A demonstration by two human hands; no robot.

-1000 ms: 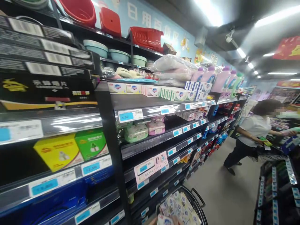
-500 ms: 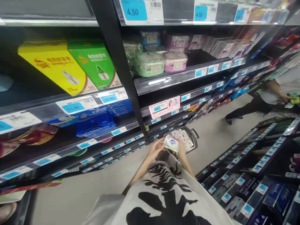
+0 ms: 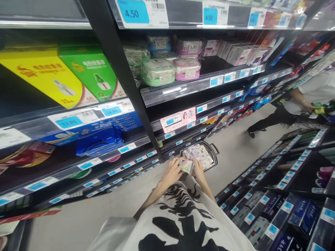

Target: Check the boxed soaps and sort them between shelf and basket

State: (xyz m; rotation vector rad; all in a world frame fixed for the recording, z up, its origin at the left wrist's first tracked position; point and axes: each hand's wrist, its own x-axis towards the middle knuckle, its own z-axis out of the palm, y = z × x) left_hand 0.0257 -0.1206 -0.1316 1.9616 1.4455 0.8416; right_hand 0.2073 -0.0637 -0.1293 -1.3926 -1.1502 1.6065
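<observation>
Head view: largest is the dark shelving unit [image 3: 123,69], running along the left of the black basket [image 3: 216,161] and rising well above it, its edges lined with blue-and-white tags. Lower racks [image 3: 291,170] stand right of the basket, across a strip of grey floor [image 3: 234,139]. Well beyond the basket and to its right is another person [image 3: 312,92] in a white top and dark trousers. The wearer's black-and-white top [image 3: 183,216] lies on the near side of the basket, which is filled with white printed cartons [image 3: 201,152]. Left of the basket and higher, a yellow box [image 3: 44,75] and a green box [image 3: 91,75] sit side by side on a shelf. The left hand [image 3: 171,172] and right hand [image 3: 198,170] meet at the basket's near edge, both closed round a small carton [image 3: 187,167], white and green: left fingers lie over its left end, right fingers grip its right side. Whether the small carton touches the basket cannot be told.
</observation>
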